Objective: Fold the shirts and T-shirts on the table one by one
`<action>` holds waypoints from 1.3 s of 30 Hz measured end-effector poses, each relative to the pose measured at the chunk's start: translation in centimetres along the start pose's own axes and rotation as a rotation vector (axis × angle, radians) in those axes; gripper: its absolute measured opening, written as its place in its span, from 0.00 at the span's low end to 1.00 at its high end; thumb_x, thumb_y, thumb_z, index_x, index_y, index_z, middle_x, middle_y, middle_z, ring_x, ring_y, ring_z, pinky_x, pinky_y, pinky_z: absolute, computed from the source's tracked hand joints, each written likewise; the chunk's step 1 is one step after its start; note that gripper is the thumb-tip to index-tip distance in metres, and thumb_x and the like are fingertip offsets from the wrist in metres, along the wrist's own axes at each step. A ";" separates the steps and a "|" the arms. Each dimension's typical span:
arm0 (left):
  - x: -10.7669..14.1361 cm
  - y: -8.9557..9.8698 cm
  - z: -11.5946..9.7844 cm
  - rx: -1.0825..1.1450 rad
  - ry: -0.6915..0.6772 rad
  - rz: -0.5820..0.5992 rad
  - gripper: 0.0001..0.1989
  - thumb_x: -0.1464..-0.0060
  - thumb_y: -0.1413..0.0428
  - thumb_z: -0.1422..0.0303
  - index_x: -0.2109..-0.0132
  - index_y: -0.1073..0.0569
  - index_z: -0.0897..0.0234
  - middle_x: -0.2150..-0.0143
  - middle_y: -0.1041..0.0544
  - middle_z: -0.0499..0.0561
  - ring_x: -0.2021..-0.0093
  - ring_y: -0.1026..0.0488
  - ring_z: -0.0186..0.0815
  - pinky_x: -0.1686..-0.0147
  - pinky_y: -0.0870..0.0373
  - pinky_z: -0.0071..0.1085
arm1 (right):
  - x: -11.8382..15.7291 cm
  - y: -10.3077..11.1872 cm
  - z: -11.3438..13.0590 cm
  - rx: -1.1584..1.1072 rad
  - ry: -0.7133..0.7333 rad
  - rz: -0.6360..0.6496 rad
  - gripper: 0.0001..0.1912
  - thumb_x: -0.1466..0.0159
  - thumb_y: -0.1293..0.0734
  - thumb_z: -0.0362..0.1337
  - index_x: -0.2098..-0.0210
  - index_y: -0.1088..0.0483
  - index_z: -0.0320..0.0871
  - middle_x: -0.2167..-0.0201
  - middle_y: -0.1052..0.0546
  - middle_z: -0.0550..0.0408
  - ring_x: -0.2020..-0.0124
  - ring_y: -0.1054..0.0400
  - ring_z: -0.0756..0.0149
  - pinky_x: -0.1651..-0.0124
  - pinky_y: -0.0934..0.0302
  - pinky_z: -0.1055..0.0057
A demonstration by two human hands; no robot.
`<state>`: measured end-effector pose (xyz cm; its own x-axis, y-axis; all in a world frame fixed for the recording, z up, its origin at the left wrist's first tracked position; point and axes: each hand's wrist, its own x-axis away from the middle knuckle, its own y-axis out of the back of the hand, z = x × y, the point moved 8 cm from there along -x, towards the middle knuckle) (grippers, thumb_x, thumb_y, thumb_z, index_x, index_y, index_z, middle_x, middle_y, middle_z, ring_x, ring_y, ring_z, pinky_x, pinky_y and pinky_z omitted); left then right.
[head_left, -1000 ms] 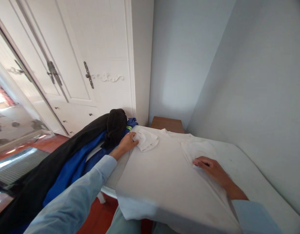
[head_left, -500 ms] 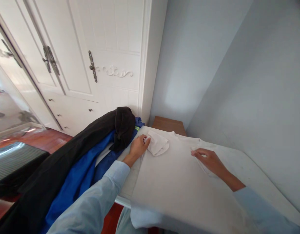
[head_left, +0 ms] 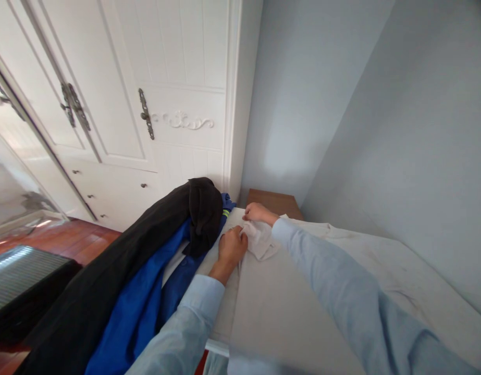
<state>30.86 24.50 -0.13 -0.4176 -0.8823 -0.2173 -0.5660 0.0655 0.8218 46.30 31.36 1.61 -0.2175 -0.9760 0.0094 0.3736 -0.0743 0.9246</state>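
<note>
A white garment (head_left: pixel 287 297) lies spread over a white-covered table, its folded sleeve (head_left: pixel 260 242) near the far left corner. My left hand (head_left: pixel 233 247) is closed at the left edge of that sleeve, fingers pinching the cloth. Just beyond it, my right hand (head_left: pixel 259 213) reaches across the garment and pinches the sleeve's upper edge. The two hands are close together but apart. My right forearm covers part of the garment's upper area.
Black clothing (head_left: pixel 203 213) and blue clothing (head_left: pixel 134 302) hang over the table's left side. Behind stand a white wardrobe (head_left: pixel 185 67) and a brown wooden piece (head_left: pixel 275 200). A grey wall rises at the right. A ridged dark case (head_left: pixel 29 276) is at the lower left.
My right hand has moved left across the garment, from its right side to the sleeve beside my left hand. The view has shifted slightly.
</note>
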 end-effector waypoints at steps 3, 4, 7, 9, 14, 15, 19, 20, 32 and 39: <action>-0.1 0.1 0.2 0.004 0.028 0.004 0.18 0.41 0.50 0.73 0.44 0.27 0.66 0.56 0.18 0.60 0.56 0.21 0.44 0.59 0.32 0.34 | -0.7 0.4 -1.6 -0.028 -0.029 -0.081 0.07 0.42 0.27 0.32 0.63 0.21 0.44 0.58 0.18 0.50 0.55 0.24 0.60 0.54 0.36 0.72; -0.1 0.1 0.2 0.008 0.032 0.009 0.20 0.41 0.51 0.73 0.42 0.29 0.66 0.56 0.18 0.60 0.56 0.21 0.44 0.59 0.32 0.34 | -0.7 0.7 -2.1 -0.036 -0.044 -0.121 0.08 0.41 0.29 0.32 0.61 0.21 0.43 0.57 0.18 0.49 0.54 0.24 0.60 0.53 0.36 0.71; -0.1 0.1 0.0 0.026 0.036 0.020 0.21 0.41 0.51 0.73 0.41 0.30 0.65 0.57 0.18 0.61 0.56 0.21 0.46 0.59 0.32 0.36 | -0.4 1.3 -3.4 -0.058 -0.059 -0.214 0.09 0.37 0.32 0.34 0.58 0.22 0.42 0.55 0.19 0.46 0.54 0.25 0.59 0.52 0.35 0.68; 0.0 0.2 0.1 0.042 0.047 0.011 0.19 0.40 0.51 0.71 0.43 0.29 0.66 0.58 0.19 0.61 0.56 0.22 0.46 0.58 0.31 0.36 | -0.1 1.6 -3.8 -0.076 -0.039 -0.249 0.10 0.34 0.35 0.36 0.58 0.23 0.41 0.57 0.19 0.46 0.56 0.25 0.61 0.53 0.35 0.68; 0.2 1.0 -0.9 0.021 -0.100 -0.120 0.24 0.38 0.48 0.63 0.39 0.32 0.69 0.47 0.24 0.65 0.46 0.27 0.48 0.49 0.33 0.39 | 2.1 2.1 -3.2 -0.104 0.084 -0.322 0.13 0.31 0.38 0.37 0.52 0.26 0.41 0.55 0.21 0.46 0.54 0.27 0.62 0.49 0.37 0.66; 0.3 1.0 -1.3 0.004 -0.168 -0.120 0.25 0.38 0.48 0.63 0.37 0.33 0.68 0.43 0.26 0.65 0.43 0.30 0.49 0.46 0.35 0.40 | 2.8 2.1 -2.9 -0.104 0.135 -0.322 0.13 0.31 0.38 0.37 0.50 0.27 0.41 0.54 0.21 0.47 0.53 0.28 0.62 0.47 0.37 0.66; 0.7 -0.7 -2.5 -0.069 -0.369 0.041 0.21 0.38 0.48 0.67 0.40 0.30 0.63 0.35 0.32 0.62 0.35 0.37 0.47 0.40 0.40 0.44 | 5.6 0.2 -1.9 0.023 0.398 -0.183 0.16 0.32 0.36 0.39 0.47 0.28 0.40 0.49 0.24 0.45 0.47 0.31 0.60 0.41 0.41 0.65; 0.7 -1.1 -2.5 -0.094 -0.385 0.078 0.19 0.38 0.49 0.68 0.41 0.29 0.62 0.35 0.32 0.62 0.34 0.37 0.46 0.40 0.40 0.44 | 6.0 -0.3 -2.2 0.065 0.424 -0.145 0.17 0.31 0.36 0.38 0.46 0.28 0.40 0.48 0.24 0.44 0.46 0.32 0.59 0.41 0.41 0.64; 1.1 -1.8 -2.5 -0.269 -0.400 0.106 0.21 0.34 0.54 0.64 0.38 0.31 0.63 0.33 0.35 0.64 0.33 0.39 0.47 0.41 0.41 0.47 | 7.8 -0.1 -4.0 0.112 0.362 -0.189 0.20 0.29 0.44 0.34 0.42 0.31 0.38 0.39 0.29 0.42 0.37 0.36 0.57 0.33 0.48 0.57; 1.1 -1.7 -2.2 -0.273 -0.370 0.054 0.22 0.33 0.54 0.62 0.37 0.33 0.64 0.32 0.36 0.65 0.33 0.38 0.47 0.40 0.40 0.46 | 12.9 2.8 -9.7 0.205 0.294 -0.136 0.15 0.32 0.39 0.34 0.50 0.25 0.40 0.46 0.23 0.41 0.42 0.31 0.52 0.37 0.42 0.55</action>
<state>32.95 22.41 -0.60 -0.6953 -0.6519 -0.3027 -0.3489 -0.0620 0.9351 53.31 16.62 0.68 0.0267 -0.9792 -0.2011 0.1647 -0.1941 0.9671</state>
